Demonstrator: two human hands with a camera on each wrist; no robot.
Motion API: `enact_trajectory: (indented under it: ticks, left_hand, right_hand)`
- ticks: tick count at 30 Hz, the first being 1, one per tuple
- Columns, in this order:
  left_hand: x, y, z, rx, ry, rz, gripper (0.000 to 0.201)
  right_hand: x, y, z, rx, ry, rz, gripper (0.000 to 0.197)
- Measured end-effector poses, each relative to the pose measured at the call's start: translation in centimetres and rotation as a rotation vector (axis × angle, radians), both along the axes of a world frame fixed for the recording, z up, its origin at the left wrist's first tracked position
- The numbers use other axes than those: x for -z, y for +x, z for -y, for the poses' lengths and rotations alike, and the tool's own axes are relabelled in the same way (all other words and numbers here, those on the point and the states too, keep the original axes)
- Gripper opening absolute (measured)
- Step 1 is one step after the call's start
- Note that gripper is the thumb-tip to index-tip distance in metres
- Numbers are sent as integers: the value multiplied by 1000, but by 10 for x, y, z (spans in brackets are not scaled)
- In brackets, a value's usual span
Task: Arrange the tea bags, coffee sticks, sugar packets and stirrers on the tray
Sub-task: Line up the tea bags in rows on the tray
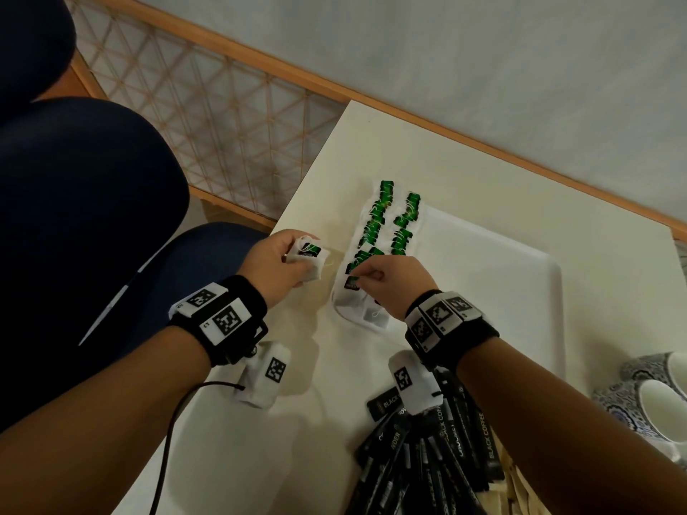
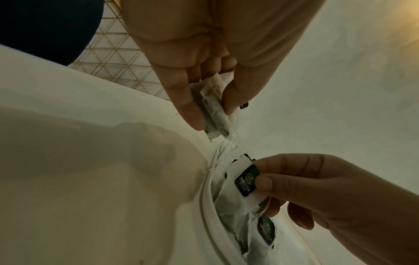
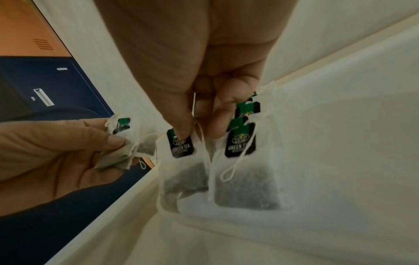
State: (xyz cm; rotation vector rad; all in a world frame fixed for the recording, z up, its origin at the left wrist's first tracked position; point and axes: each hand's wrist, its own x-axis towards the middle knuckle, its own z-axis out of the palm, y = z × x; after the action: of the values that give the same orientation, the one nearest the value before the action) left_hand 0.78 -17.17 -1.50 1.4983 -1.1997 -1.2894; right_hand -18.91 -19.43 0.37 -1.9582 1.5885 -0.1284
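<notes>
Green-tagged tea bags (image 1: 388,224) lie in two overlapping rows along the left edge of the white tray (image 1: 483,276). My right hand (image 1: 362,273) pinches the tag (image 3: 181,146) of the nearest tea bag (image 3: 184,175) in the left row, at the tray's near left corner. My left hand (image 1: 297,262) hovers just left of the tray and grips a small stack of tea bags (image 1: 309,259) between thumb and fingers. Black coffee sticks (image 1: 427,455) lie piled on the table under my right forearm. Pale wooden stirrers (image 1: 502,490) show beneath that pile.
The tray sits on a white table (image 1: 260,440) whose left edge drops off toward my dark blue trousers (image 1: 93,217). Patterned cups (image 1: 650,399) stand at the right edge. A wicker panel and wooden rail run behind the table. Most of the tray right of the rows is bare.
</notes>
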Motion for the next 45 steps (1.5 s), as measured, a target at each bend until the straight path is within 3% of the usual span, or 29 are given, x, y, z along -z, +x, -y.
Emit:
enact_trajectory:
  ticks: [5,8,14,20,27,38,41,45]
  left_hand:
    - [0,-1,3,32,-10,-4,30]
    - [-3,-6,3,73,-16,-26,32]
    - [-9,-24,1,214,30,-112,39]
    - [-9,-34,-2,216,28,-180,36]
    - [-5,-31,1,6,79,-167,28]
    - [8,-15,1,-103,165,19,29]
    - [9,-15,-4,10,206,48,28]
    - [3,-27,-10,164,268,-46,32]
  right_hand:
    - [4,-1,3,47,13,23,22]
    - [4,-6,1,49,-81,56,29]
    - [-9,-7,-12,30,-29,351,49]
    - [-17,-19,-16,168,53,461,35]
    - [-21,-35,-17,318,66,493,4]
    - [-17,-37,-15,503,7,585,6]
    - [-17,-38,-14,553,72,676,9]
    - [-16,-31,-18,480,147,748,29]
